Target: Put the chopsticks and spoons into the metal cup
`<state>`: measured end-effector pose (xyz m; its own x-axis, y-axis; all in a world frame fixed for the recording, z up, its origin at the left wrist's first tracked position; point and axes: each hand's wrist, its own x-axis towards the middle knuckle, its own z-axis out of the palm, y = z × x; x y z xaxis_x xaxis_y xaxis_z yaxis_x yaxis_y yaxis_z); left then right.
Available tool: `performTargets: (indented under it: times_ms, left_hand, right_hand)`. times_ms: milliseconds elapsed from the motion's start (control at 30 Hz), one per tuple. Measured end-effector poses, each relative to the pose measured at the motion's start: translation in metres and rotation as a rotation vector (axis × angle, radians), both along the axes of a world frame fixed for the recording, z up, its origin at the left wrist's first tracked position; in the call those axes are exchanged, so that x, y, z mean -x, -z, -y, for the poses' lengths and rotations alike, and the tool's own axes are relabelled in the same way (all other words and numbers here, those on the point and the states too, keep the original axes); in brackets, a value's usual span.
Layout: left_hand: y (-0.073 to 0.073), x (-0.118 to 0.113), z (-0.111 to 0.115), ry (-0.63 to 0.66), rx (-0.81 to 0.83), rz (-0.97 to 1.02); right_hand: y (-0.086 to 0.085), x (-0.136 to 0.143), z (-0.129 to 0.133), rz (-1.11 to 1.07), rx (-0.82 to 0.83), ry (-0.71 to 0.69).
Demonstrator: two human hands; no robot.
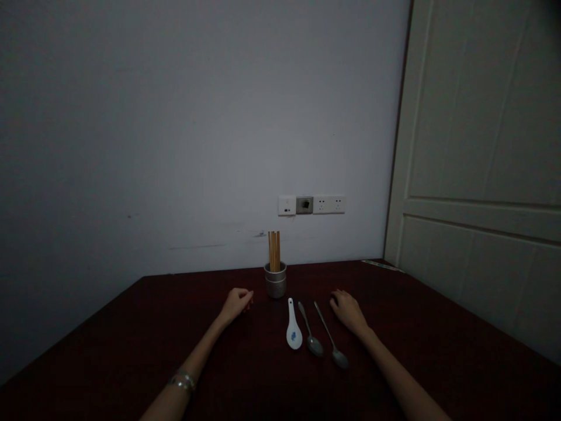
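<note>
A grey metal cup [276,285] stands upright on the dark red table, with several wooden chopsticks [274,251] upright in it. In front of it lie a white spoon [293,334] with a blue mark, a metal spoon [314,345] and a longer metal spoon [339,358], side by side with bowls toward me. My left hand [236,303] rests on the table left of the cup, fingers curled closed, nothing visible in them. My right hand [346,309] lies palm down, right of the long spoon's handle, fingers slightly bent and apart, holding nothing.
The table [131,351] meets a pale wall [197,146] at the back. Sockets and a switch plate [329,203] are on the wall above the cup. A thin flat strip [382,265] lies at the back right edge, beside a panelled door [477,234].
</note>
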<state>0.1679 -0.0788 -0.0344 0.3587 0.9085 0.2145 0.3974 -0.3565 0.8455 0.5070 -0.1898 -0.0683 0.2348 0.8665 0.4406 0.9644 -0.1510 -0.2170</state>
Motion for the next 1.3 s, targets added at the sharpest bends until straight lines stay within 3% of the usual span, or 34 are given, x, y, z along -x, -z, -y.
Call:
performTargets:
  times_ms: [167,300,700,933,1300]
  left_hand:
    - [-0.011,-0.018,0.02,0.18,-0.017,-0.155]
    - [-0.013,-0.04,0.033,0.249,0.006,-0.143]
    - [0.004,-0.078,0.045,0.249,0.337,0.1]
    - [0.008,-0.092,0.051,0.301,0.369,0.153]
    - [0.005,-0.092,0.059,0.222,0.336,0.165]
  right_hand:
    - [-0.001,0.001,0.001,-0.007,0.008,0.002]
    - [-0.002,0.002,0.002,0.01,0.021,0.011]
    - [-0.002,0.002,-0.001,0.019,0.026,0.033]
    - [0.003,0.0,-0.003,0.031,0.026,0.047]
    - [-0.001,0.004,0.0,0.012,0.027,0.049]
